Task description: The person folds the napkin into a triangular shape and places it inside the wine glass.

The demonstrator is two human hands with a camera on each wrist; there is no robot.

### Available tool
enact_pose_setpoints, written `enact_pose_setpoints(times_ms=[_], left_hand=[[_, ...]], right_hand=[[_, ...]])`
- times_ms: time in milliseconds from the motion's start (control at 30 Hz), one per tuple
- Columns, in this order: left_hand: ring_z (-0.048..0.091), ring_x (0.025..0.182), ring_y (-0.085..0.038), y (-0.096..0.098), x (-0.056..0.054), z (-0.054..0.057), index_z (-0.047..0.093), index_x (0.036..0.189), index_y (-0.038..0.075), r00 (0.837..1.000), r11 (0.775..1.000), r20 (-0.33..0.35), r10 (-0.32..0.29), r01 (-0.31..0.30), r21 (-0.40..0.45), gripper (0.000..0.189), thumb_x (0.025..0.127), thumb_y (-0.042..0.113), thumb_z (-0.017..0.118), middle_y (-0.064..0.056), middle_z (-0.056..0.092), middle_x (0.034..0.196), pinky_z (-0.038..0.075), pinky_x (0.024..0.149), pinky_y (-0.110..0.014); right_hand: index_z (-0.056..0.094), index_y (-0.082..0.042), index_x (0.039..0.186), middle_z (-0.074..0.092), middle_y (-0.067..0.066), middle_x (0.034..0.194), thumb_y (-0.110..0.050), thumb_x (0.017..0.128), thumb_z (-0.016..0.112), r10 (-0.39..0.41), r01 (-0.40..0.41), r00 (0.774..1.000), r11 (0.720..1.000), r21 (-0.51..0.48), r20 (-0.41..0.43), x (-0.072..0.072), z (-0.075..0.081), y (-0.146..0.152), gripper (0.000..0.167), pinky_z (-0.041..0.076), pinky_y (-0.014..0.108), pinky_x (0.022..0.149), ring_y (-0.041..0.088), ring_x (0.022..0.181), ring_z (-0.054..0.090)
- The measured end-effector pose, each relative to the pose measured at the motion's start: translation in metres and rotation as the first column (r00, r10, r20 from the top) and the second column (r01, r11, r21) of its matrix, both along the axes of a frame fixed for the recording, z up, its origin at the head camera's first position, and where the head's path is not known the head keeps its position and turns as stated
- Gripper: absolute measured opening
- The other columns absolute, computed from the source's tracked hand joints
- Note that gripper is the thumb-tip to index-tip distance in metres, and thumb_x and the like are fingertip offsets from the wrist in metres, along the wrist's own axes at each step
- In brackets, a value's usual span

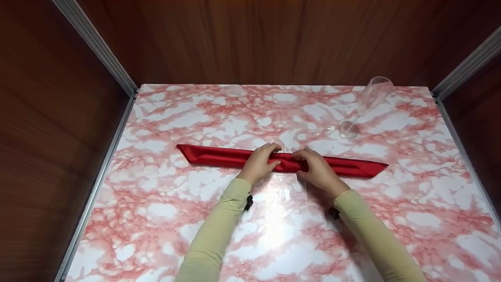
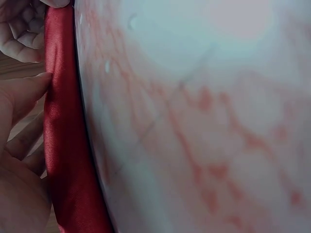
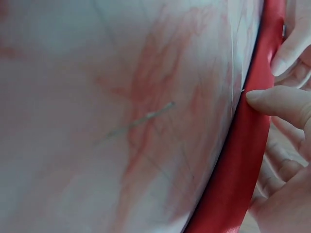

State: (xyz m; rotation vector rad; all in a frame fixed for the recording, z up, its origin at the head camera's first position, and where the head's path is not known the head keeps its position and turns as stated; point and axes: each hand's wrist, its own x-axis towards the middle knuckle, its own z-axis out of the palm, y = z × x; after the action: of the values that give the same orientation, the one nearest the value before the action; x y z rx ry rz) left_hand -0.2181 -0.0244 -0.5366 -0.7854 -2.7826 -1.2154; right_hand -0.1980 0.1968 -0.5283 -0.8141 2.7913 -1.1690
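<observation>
While even pressure is applied near its middle, the folded red satin cloth (image 1: 219, 158) is gripped by both hands: the left hand (image 1: 258, 162) is curled over it, with the thumb on the near side and the fingers on the far side, and a matching pinch is made just beside it by the right hand (image 1: 319, 172). Some fingertips are hidden behind the fabric. The step seems to be a tightening or neatening of the narrow fold, which is probably best worked from the centre toward both slanted ends, with the two thumbs kept level so that no twist is introduced. Since satin tends to slip, the layers could spring loose if either pinch were released too soon; the free ends are held by nothing and deserve smoothing.

The cloth is laid crosswise on a pink-and-white marbled tabletop (image 1: 156, 235), by which a bright glare is thrown back between the forearms, clad in pale yellow-green sleeves (image 1: 215, 235). Beyond the cloth, toward the far right, a clear champagne flute (image 1: 373, 98) is stood on its foot, well apart from the hands. The table is enclosed by dark wood-grain panels (image 1: 235, 43), edged at the corners with grey metal strips (image 1: 101, 51).
</observation>
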Motion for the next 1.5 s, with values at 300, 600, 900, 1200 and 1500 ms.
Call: enact_pose_setpoints(times_ms=[300,600,900,1200,1500], left_hand=[[0.058,0.106,-0.022,0.000,-0.001,-0.001,0.059,0.117,0.001,0.998,0.993,0.057,-0.019,0.012,0.122,0.037,0.083,0.004,0.073,-0.012,0.063,0.113,0.043,0.093,-0.027],[0.059,0.102,-0.020,0.001,0.000,0.003,0.060,0.117,0.003,0.997,0.993,0.070,-0.043,0.035,0.114,0.040,0.081,0.009,0.077,-0.010,0.063,0.111,0.043,0.091,-0.024],[0.058,0.105,-0.017,0.002,-0.005,0.005,0.058,0.121,0.004,0.994,0.997,0.082,-0.075,0.075,0.003,0.044,0.082,0.008,0.076,-0.007,0.064,0.113,0.042,0.094,-0.026],[0.060,0.100,-0.018,0.004,-0.012,0.005,0.058,0.121,0.007,0.994,0.999,0.102,-0.050,0.051,-0.006,0.039,0.085,0.009,0.073,-0.008,0.065,0.109,0.045,0.090,-0.027],[0.060,0.100,-0.019,0.005,-0.021,0.008,0.059,0.120,0.005,0.990,0.999,0.138,-0.033,0.034,-0.003,0.038,0.085,0.011,0.073,-0.009,0.066,0.105,0.045,0.089,-0.027]], right_hand=[[0.060,-0.002,0.118,0.064,0.011,0.100,0.008,0.077,0.071,-0.001,0.011,0.991,0.997,-0.076,0.133,-0.005,0.002,0.001,0.044,0.046,0.040,0.088,0.023,0.097,0.058],[0.058,-0.002,0.122,0.066,0.011,0.095,0.006,0.081,0.069,-0.010,0.018,0.988,0.998,-0.054,0.152,-0.012,0.005,0.004,0.043,0.048,0.042,0.083,0.025,0.092,0.062],[0.057,-0.002,0.122,0.064,0.013,0.098,0.005,0.083,0.068,-0.021,0.032,0.986,0.998,-0.061,0.165,-0.021,0.008,0.006,0.041,0.049,0.042,0.082,0.027,0.092,0.062],[0.060,-0.003,0.118,0.064,0.015,0.101,0.010,0.082,0.065,-0.079,0.085,0.996,0.984,-0.159,0.039,-0.010,0.016,0.005,0.039,0.049,0.042,0.081,0.026,0.094,0.060],[0.058,0.001,0.119,0.064,0.014,0.092,0.011,0.083,0.063,-0.038,0.056,0.992,0.987,-0.150,0.121,0.000,0.014,0.004,0.038,0.050,0.035,0.071,0.022,0.083,0.061]])
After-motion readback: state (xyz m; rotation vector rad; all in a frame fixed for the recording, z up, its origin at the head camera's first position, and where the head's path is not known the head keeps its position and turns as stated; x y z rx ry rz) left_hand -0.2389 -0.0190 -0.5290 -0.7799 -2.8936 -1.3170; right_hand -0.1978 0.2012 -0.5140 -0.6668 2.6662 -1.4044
